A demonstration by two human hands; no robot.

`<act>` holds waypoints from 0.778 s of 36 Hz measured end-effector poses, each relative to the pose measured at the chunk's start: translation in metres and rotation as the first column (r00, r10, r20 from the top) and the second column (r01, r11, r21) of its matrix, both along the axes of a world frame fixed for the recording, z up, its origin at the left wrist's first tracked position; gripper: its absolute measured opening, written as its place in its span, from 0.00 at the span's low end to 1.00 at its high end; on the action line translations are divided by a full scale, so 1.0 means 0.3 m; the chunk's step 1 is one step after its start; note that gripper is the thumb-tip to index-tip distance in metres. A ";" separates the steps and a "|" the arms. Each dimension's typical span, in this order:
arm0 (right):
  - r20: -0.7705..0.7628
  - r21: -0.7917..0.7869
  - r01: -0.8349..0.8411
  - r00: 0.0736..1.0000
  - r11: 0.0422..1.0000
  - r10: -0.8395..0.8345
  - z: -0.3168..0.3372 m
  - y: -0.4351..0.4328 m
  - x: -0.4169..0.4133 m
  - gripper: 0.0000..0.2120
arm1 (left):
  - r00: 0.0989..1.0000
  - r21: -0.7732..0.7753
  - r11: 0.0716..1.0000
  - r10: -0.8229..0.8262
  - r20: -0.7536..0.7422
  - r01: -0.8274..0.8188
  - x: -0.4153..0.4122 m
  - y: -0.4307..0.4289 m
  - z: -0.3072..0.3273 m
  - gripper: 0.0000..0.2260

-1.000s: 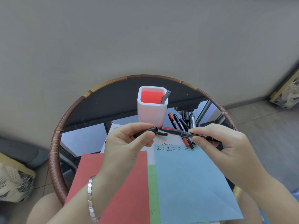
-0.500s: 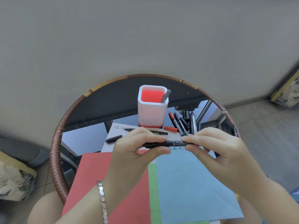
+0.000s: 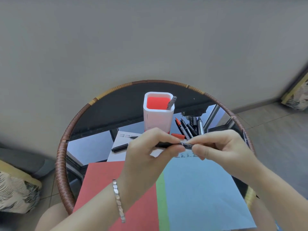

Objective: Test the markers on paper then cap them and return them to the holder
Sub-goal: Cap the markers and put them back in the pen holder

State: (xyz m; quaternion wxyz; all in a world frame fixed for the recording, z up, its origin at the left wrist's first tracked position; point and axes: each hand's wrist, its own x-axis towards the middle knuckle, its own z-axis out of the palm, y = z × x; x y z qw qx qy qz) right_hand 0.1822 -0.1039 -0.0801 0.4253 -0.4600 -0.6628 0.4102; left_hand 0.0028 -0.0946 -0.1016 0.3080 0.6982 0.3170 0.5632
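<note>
Cap (image 3: 162, 144) has closed onto the marker (image 3: 185, 144), pinched by left hand (image 3: 150, 154) and right hand (image 3: 221, 150); holder (image 3: 158, 120) has one, loose markers (image 3: 188, 129) remain.

black marker (image 3: 173, 144): only a short mid-barrel stretch shows. Both ends sit under the fingers of the left hand (image 3: 146, 157) and right hand (image 3: 223, 150), so cap seating can't be read. Barrel print too small.
Row of test marks (image 3: 183, 155) just below the hands, partly covered by them.
loose markers (image 3: 188, 129) beyond the right hand: near ends hidden behind it.
grey marker (image 3: 172, 102) in holder (image 3: 156, 120): only the top shows.
Print on white sheet (image 3: 124, 135) unreadable.
red paper (image 3: 116, 197) and blue paper (image 3: 200, 197) are cut by the bottom edge.
</note>
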 end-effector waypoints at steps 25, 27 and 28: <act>0.882 0.133 0.630 0.278 0.765 -0.381 -0.276 0.061 0.298 0.16 | 0.838 -0.022 0.880 0.445 -0.314 -0.475 0.028 0.281 0.039 0.09; 0.841 0.143 0.637 0.325 0.757 -0.433 -0.286 0.063 0.300 0.18 | 0.815 -0.009 0.876 0.446 -0.371 -0.483 0.030 0.280 0.032 0.15; 0.817 0.144 0.641 0.353 0.754 -0.456 -0.289 0.065 0.301 0.19 | 0.797 0.024 0.868 0.466 -0.383 -0.496 0.033 0.273 0.029 0.17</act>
